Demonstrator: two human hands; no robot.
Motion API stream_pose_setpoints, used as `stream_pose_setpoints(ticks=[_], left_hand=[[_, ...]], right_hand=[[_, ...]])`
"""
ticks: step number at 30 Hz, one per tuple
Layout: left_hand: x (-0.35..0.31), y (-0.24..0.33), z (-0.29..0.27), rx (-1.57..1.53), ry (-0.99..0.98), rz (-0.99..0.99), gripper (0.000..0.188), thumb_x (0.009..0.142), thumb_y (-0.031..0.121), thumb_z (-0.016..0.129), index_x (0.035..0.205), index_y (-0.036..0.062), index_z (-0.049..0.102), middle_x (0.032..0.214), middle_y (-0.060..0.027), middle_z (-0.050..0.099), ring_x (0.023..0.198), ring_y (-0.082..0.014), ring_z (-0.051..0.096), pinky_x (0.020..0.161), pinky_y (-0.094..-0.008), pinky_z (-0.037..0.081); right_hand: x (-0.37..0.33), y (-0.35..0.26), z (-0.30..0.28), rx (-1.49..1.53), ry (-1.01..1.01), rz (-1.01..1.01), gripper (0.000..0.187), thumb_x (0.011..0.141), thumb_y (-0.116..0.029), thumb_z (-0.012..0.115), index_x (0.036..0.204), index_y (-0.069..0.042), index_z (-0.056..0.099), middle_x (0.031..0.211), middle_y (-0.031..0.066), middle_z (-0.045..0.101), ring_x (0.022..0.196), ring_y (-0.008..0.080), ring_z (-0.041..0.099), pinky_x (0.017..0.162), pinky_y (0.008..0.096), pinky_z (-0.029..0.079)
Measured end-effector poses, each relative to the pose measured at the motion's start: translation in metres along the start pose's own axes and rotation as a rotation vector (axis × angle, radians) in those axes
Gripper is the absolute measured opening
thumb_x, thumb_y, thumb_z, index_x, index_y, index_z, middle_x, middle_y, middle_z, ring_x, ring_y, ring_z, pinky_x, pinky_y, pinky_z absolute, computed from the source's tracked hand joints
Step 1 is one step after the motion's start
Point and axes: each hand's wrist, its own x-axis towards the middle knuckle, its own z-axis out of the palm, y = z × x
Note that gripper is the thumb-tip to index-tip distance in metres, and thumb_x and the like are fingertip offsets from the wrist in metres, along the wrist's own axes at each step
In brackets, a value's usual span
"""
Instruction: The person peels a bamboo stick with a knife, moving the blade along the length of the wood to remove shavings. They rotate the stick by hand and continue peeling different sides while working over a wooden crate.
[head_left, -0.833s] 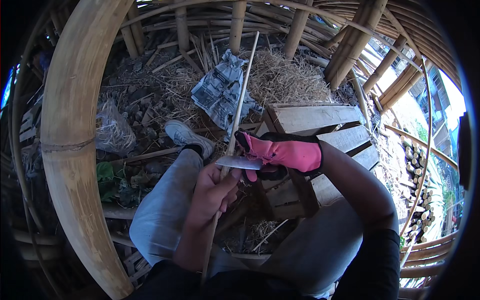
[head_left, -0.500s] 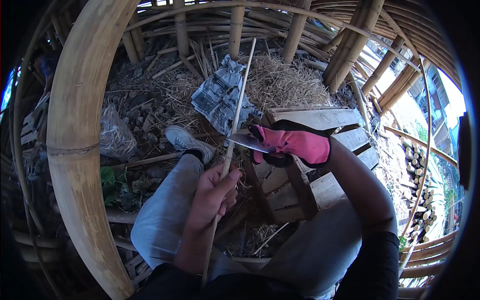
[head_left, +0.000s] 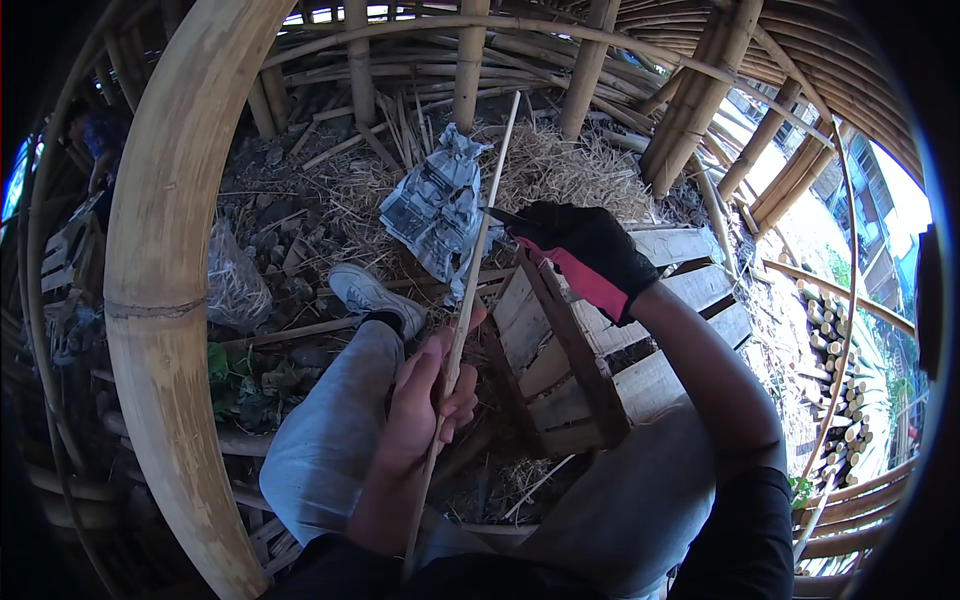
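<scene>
Hands work on a thin bamboo stick (head_left: 470,290). It is long and pale and runs from low near the person's lap up and away toward the straw. The left hand (head_left: 425,400) is bare and wraps around the stick near its lower part — fingers curled tight on it, thumb up along the side. The stick goes on past this hand, both below it and far above it.

The right hand (head_left: 585,250) wears a black and pink glove. It is higher up and to the right of the stick, just beside it. It is closed around a knife (head_left: 510,217), and the dark blade pokes out to the left and meets the stick there. I cannot tell if the blade is cutting in or only touching.

Under the gloved hand is a wooden crate (head_left: 600,340) made of slats. The person's leg in grey trousers (head_left: 335,440) lies to the left, with a grey shoe (head_left: 375,295) at the end — right by the stick. A crumpled grey cloth (head_left: 435,205) lies on the straw behind. A fat bamboo pole (head_left: 165,300) curves down the left side.
</scene>
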Motion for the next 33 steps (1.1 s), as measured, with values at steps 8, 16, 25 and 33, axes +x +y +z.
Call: stream_pose_setpoints(ticks=[8,16,25,33], left_hand=[[-0.003,-0.001,0.014,0.150,0.000,-0.003,0.052,0.110,0.039,0.031,0.155,0.0150,0.032,0.053,0.0040,0.034,0.037,-0.0051,0.029,0.037,-0.0206,0.030],[-0.007,0.008,0.020,0.243,0.094,0.054,0.053,0.110,0.038,0.032,0.152,0.0066,0.037,0.051,0.0054,0.034,0.033,-0.0041,0.029,0.035,-0.0196,0.029],[-0.009,0.012,0.014,0.243,0.119,0.051,0.052,0.110,0.036,0.031,0.152,0.0071,0.036,0.052,0.0053,0.034,0.033,-0.0042,0.029,0.035,-0.0205,0.029],[-0.011,0.012,0.010,0.163,0.095,0.030,0.051,0.110,0.037,0.030,0.154,0.0103,0.034,0.053,0.0041,0.034,0.035,-0.0050,0.028,0.036,-0.0205,0.029]], right_hand=[[0.023,-0.011,-0.002,-0.267,0.035,0.152,0.033,0.101,-0.030,0.045,0.124,-0.020,0.065,0.098,0.0156,0.070,0.094,0.0356,0.068,0.081,0.0446,0.054],[0.026,-0.027,-0.012,-0.338,-0.092,0.006,0.031,0.102,-0.038,0.048,0.118,-0.023,0.069,0.086,0.0133,0.071,0.079,0.0342,0.069,0.070,0.0454,0.055],[0.008,-0.028,0.022,-0.279,-0.031,-0.184,0.026,0.100,-0.035,0.050,0.107,-0.021,0.071,0.080,0.0115,0.069,0.073,0.0321,0.069,0.063,0.0439,0.053],[0.009,-0.051,0.019,-0.345,-0.124,-0.177,0.029,0.099,-0.035,0.052,0.120,-0.023,0.068,0.084,0.0099,0.069,0.074,0.0296,0.070,0.063,0.0425,0.055]])
